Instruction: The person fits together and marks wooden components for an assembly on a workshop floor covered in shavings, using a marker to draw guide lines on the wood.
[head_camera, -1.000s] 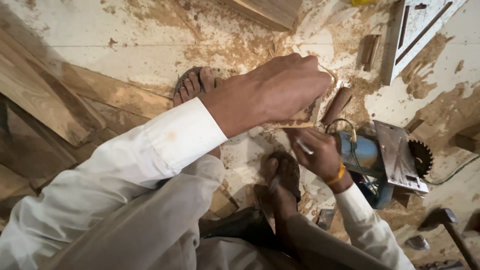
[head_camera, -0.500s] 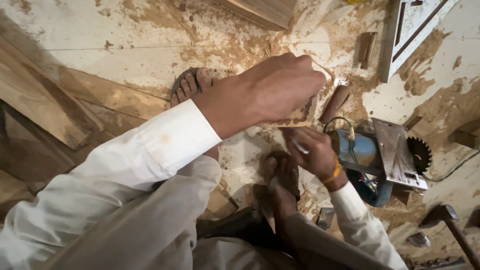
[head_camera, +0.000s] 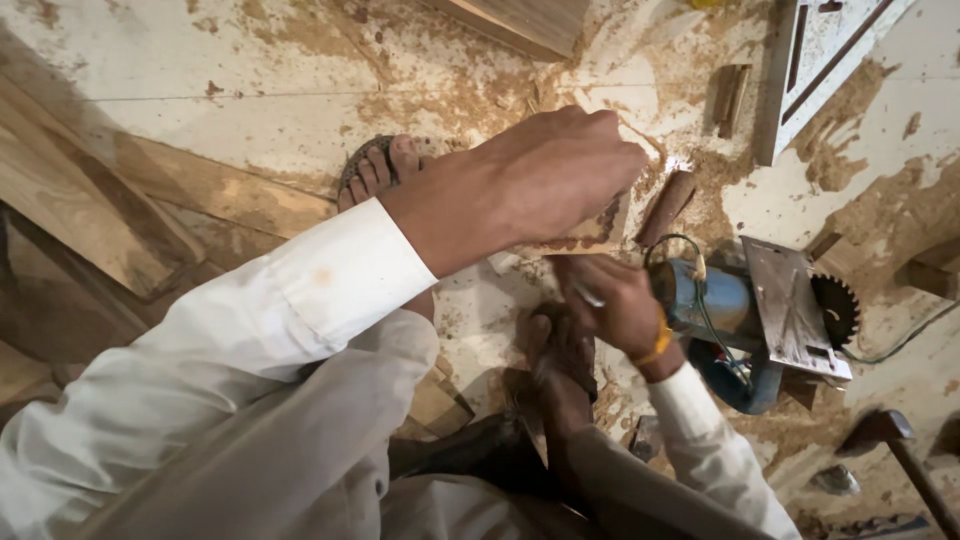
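My left hand (head_camera: 545, 180) reaches across at the centre, fingers closed over a small flat wooden piece (head_camera: 590, 235) and pressing it down. Just below it my right hand (head_camera: 610, 300), with a yellow band at the wrist, is closed on a thin pale pencil-like stick (head_camera: 587, 293) whose tip meets the lower edge of the wood. Both sleeves are white. My sandalled left foot (head_camera: 375, 168) rests on the floor behind the left arm, and my right foot (head_camera: 560, 350) sits under the right hand.
A blue circular saw (head_camera: 760, 305) with a toothed blade lies right of my hands, cable trailing. A hammer (head_camera: 895, 445) lies at lower right. Wooden planks (head_camera: 90, 210) lean at left, a white frame (head_camera: 820, 60) at top right. Sawdust covers the floor.
The left hand shifted slightly left and the right hand moved a little with the stick; otherwise the pose is the same.
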